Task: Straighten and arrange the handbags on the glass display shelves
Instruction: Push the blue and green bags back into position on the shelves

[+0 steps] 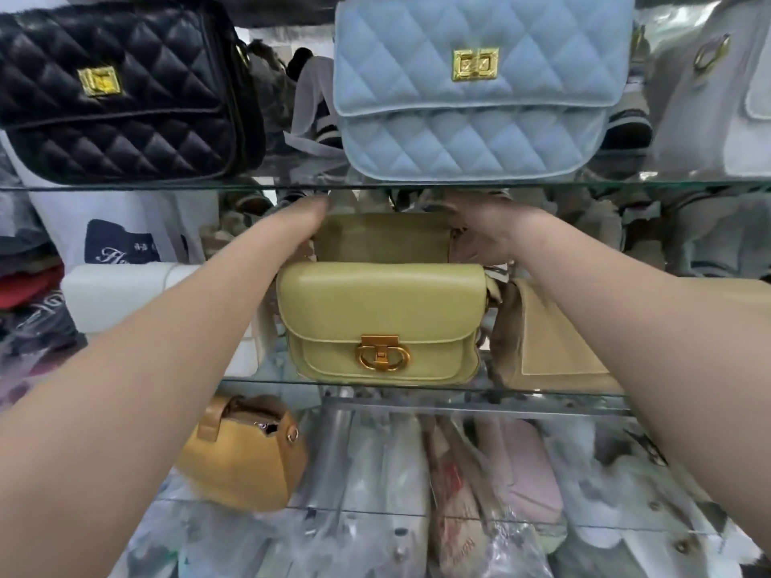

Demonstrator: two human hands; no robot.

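— So, where's the rear green bag point(384, 237)?
— Far part of the middle glass shelf point(417, 387), centre, directly behind the front green bag point(375, 302). It stands upright, and only its upper half shows over the front one.
— Hands?
— Both are on it: left hand point(306, 225) at its left end, right hand point(488, 239) at its right end, just under the upper glass shelf point(292, 186).
— Fingers?
— On the right, the fingers point(471, 204) curl over the bag's top right corner and grip it. On the left they're hidden behind the bag, so I can't tell.
— Front bag?
— It's at the near edge of the same shelf, upright, gold clasp point(381, 358) facing near. The forearms pass on either side of it.
— Neighbours?
— White bag point(125, 294) to the left and beige bag point(550, 340) to the right, each just beside the front one. Up top there's a black quilted bag point(121, 89) on the left and a blue quilted bag point(471, 89) on the right, apart from each other. A mustard bag point(246, 456) sits on the shelf below, left.
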